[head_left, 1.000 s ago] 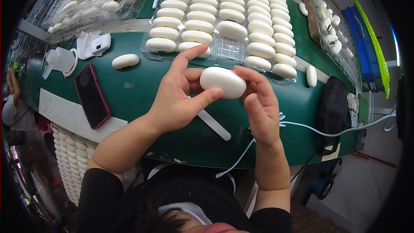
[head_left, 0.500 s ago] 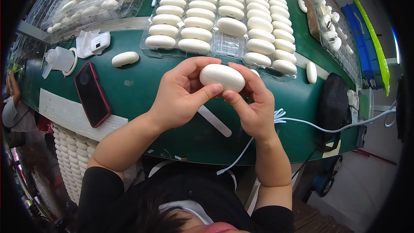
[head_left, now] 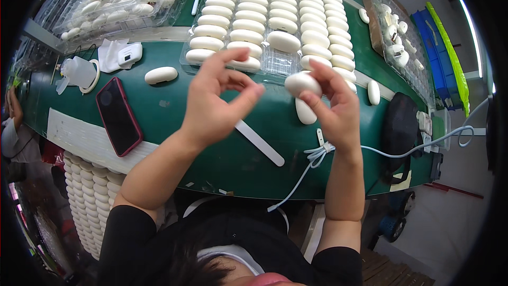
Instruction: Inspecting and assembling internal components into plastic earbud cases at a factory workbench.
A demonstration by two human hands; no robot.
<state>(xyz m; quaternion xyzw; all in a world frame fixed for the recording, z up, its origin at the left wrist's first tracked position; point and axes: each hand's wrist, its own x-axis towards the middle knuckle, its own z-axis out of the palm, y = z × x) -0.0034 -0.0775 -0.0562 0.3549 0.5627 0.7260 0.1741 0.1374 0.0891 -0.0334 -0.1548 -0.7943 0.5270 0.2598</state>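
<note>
R hand (head_left: 333,108) pinches smooth white oval plastic shell (head_left: 302,83) at fingertips above green bench (head_left: 174,111); L hand (head_left: 219,100) empty, fingers curled loose. Thin grip w/o support: shell may slip, hit white oval piece (head_left: 305,111) below.

Black phone (head_left: 118,116) on green table (head_left: 174,111); white cable (head_left: 312,160)

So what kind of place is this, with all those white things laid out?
Most likely a small factory or assembly bench. Clear trays hold rows of identical white oval pieces on a green worktable, with more stacked below. The right hand holds one oval piece.
</note>
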